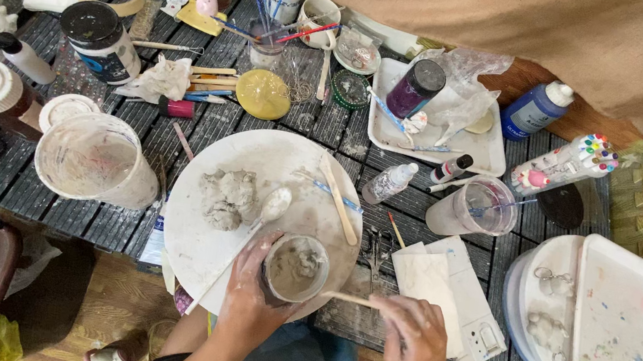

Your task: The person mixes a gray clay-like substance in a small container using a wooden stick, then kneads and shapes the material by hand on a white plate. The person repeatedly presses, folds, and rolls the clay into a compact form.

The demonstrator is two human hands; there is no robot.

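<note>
Cup of grey paste [295,268] sits at the round white board's [198,251] near edge, left hand [251,296] wrapped around it; right hand [415,336] pinches a wooden stick [351,299] lying level, tip pointing left at the cup. Black-lidded jar [100,40] far left, blue bottle [538,109] far right.

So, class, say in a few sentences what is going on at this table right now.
A person sits at a crowded craft table. The left hand holds a small cup of grey paste at the near edge of a round white board. The right hand holds a thin wooden stick whose tip meets the cup's rim. On the board lie a lump of grey clay, a spoon and a flat wooden stick. Jars, brushes and trays stand all around.
</note>
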